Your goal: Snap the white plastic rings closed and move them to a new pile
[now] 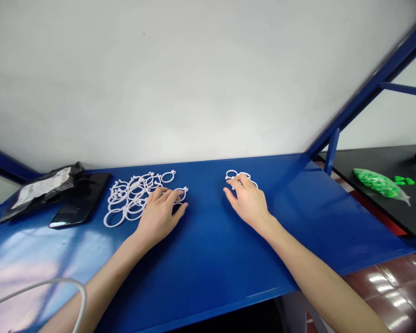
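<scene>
White plastic curtain rings with small eyelets lie in a loose heap on the left of the blue table. My left hand is at the heap's right side, palm down, thumb apart from the fingers. Its fingertips reach over one ring at the heap's right edge; whether they touch it I cannot tell. Farther right, my right hand hovers palm down with its fingers apart. A smaller group of rings lies just beyond and partly under its fingers.
A black plastic parcel with a white label overlaps a dark phone-like slab at the left. A white cable crosses the lower left. Right of the blue frame, a bag of green pieces lies on a black table.
</scene>
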The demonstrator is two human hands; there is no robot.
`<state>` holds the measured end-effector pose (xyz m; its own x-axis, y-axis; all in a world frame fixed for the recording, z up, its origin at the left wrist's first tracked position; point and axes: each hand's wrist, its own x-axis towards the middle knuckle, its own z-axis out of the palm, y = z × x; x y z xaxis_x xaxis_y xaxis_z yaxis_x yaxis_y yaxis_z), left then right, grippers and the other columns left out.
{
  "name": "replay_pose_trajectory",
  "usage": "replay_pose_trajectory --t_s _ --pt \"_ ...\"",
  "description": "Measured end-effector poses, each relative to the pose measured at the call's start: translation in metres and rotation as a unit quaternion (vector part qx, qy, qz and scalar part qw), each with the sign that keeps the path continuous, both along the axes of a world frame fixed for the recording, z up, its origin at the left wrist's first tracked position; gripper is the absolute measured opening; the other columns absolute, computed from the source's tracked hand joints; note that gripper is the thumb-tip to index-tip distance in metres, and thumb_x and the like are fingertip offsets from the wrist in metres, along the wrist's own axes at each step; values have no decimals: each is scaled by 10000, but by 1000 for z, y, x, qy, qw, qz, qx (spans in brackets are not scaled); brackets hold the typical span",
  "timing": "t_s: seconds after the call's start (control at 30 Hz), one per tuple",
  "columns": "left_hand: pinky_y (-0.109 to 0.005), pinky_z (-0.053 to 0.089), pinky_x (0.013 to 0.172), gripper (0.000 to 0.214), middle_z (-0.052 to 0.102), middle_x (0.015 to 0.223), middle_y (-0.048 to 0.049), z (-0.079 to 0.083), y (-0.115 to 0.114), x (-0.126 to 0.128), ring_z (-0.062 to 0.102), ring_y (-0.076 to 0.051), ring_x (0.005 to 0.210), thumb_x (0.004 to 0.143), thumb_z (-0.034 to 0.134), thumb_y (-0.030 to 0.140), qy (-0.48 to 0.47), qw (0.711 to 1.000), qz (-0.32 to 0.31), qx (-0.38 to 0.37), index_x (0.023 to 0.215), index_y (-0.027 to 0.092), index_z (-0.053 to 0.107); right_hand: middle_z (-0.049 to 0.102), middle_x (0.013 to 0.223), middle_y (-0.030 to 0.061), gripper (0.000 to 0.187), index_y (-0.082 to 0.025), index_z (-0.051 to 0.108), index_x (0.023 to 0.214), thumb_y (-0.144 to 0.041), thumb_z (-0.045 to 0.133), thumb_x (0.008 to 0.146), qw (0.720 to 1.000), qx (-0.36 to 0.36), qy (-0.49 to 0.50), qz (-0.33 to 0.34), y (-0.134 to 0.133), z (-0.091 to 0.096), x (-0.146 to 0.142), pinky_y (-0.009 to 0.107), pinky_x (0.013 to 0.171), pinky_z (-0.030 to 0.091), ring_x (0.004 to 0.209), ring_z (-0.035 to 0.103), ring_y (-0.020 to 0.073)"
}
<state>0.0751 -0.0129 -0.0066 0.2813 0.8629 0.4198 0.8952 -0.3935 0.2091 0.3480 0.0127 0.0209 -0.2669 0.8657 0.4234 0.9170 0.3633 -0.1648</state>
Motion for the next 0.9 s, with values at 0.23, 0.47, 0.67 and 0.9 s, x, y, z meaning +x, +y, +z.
replay_pose_trajectory --t_s 0.23,0.47,0.67,0.9 --pt "-451 428 833 163 752 922 -89 2 -9 11 568 -292 949 970 556 251 -8 999 -25 -33 945 218 714 692 1106 114 266 -174 710 1213 -315 607 1012 972 -94 10 216 -18 -6 -22 429 850 615 1017 678 268" --pt "-410 456 926 142 721 1057 -67 16 -18 17 574 -243 1043 1016 492 214 -122 981 -141 -58 976 217 629 602 1368 118 438 -236 514 1457 -273 574 1025 949 -122 139 255 -21 -9 -23 455 974 580 1129 666 246" --pt "-278 502 763 153 667 957 -19 24 -31 20 627 -149 856 1043 452 274 -276 928 -147 -200 1026 218 593 703 1181 58 125 -226 682 1103 -251 605 1009 873 -180 339 300 -27 -2 -24 298 788 582 815 677 133" --pt "-212 502 674 122 697 846 24 23 -34 24 646 -106 726 1005 575 298 -324 913 -149 -199 977 224 669 741 858 -11 71 -230 709 972 -270 653 990 865 -256 338 270 -35 -2 -30 260 704 534 761 696 144"
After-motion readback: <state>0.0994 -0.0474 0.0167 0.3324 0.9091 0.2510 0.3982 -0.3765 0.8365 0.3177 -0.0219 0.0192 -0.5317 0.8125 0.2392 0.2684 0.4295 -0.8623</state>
